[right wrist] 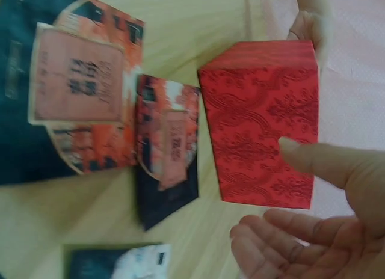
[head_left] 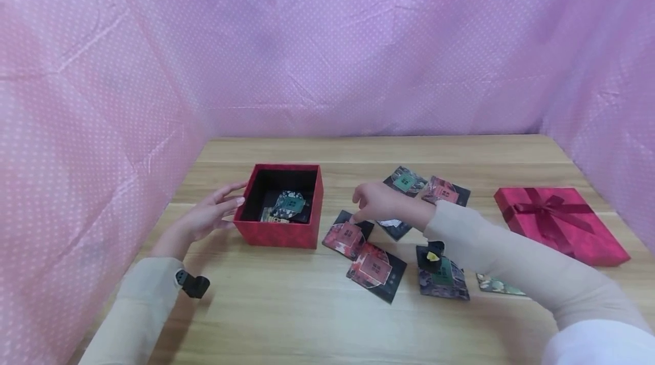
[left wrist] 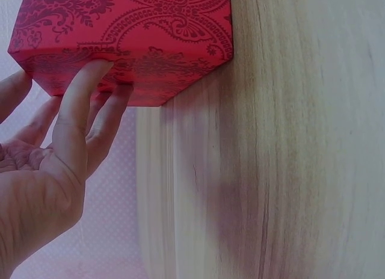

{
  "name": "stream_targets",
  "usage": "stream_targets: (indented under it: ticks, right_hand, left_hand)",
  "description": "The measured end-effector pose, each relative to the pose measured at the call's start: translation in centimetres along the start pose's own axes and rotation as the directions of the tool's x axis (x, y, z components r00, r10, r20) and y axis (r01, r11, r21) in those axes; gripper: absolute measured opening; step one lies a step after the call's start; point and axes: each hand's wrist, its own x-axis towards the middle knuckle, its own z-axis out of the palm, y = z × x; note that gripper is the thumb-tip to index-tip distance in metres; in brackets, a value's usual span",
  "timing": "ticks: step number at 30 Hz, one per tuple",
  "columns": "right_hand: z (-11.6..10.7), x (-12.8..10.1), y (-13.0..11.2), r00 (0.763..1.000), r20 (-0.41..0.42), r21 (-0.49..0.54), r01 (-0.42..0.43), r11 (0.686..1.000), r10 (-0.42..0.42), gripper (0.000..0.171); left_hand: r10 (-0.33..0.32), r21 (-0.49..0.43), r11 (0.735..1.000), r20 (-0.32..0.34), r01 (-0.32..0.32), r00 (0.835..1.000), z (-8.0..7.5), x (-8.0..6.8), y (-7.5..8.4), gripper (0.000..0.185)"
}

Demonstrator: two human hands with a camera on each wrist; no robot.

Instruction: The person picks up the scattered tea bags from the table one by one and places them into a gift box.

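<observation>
A red box (head_left: pixel 278 234) with a dark inside stands open at the left of the table. Flat printed packets (head_left: pixel 290 203) lie inside it. My left hand (head_left: pixel 212 214) is at the box's left side, its fingertips against the patterned outer wall (left wrist: pixel 150 26). My right hand (head_left: pixel 380 204) hovers to the right of the box, thumb and fingers apart with nothing between them. Below it lies a black packet with a red print (head_left: pixel 347 235), close beside a similar red-printed packet (head_left: pixel 376 269). In the right wrist view, the fingers overlap the box's side.
Further back are a green-labelled packet (head_left: pixel 405 180) and another red-labelled packet (head_left: pixel 446 190). A purple-toned packet (head_left: pixel 443 280) and a partly hidden pale green one (head_left: pixel 498 285) lie nearer. The red lid with a ribbon bow (head_left: pixel 558 217) rests at the right. Pink dotted cloth (head_left: pixel 358 69) surrounds the table.
</observation>
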Motion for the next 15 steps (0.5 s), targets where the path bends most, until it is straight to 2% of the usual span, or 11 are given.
stream_targets:
  ticks: [3,6,15]
  right_hand:
    - [0.6,-0.5,0.5,0.998,-0.008,-0.012,-0.055,0.998,0.055,0.042]
    - [1.2,-0.8,1.2,0.998,-0.015,-0.011,-0.066,0.998,0.066,0.039]
    - [3.2,-1.9,2.3,0.988,0.039,-0.005,-0.148,0.989,0.148,0.037]
  left_hand:
    - [-0.003,-0.007,1.000,-0.002,0.003,1.000,0.0,0.1,0.0,0.064]
    - [-0.004,-0.013,1.000,-0.001,0.004,1.000,0.1,0.0,0.0,0.064]
    - [-0.011,0.009,1.000,-0.001,0.011,1.000,-0.1,0.0,0.1,0.064]
